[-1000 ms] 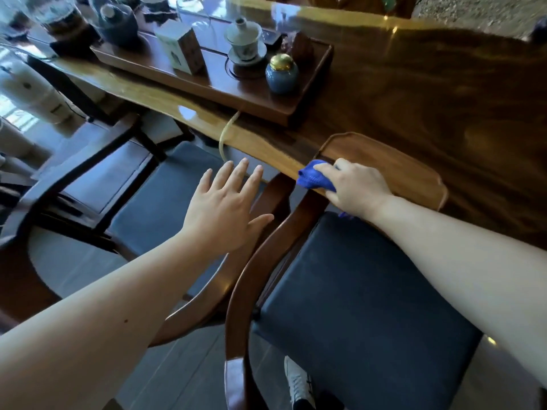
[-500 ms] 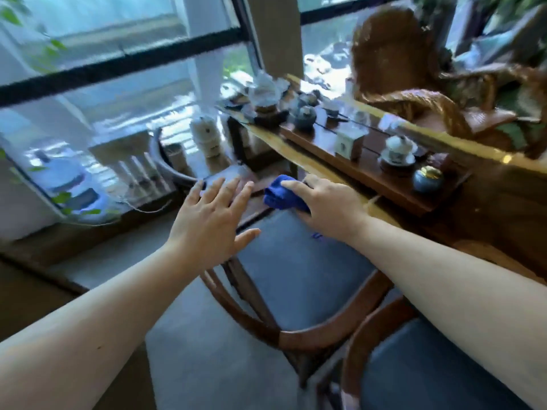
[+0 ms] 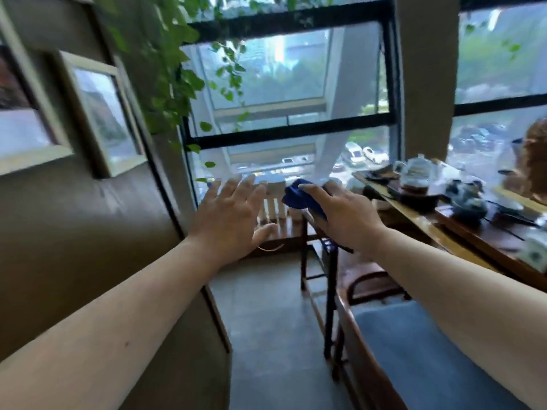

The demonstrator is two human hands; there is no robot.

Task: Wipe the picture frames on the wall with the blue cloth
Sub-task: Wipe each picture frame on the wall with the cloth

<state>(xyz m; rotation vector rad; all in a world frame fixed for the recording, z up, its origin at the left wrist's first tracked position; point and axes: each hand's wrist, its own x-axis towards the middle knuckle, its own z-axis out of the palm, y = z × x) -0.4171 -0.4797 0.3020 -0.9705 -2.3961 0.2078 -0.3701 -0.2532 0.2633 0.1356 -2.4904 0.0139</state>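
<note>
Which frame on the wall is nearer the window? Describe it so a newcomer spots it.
Start at the brown wall on the left, beside the hanging vine. Two pale-bordered frames hang there; take the smaller frame, closer to the window. Its glass reflects pale daylight, while the larger frame is cut off by the picture's edge.

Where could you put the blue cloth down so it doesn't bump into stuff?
The blue seat cushion of the near chair is bare, and so is the floor between the wall and the chairs. The wooden table is crowded with a glass teapot and other tea things.
</note>
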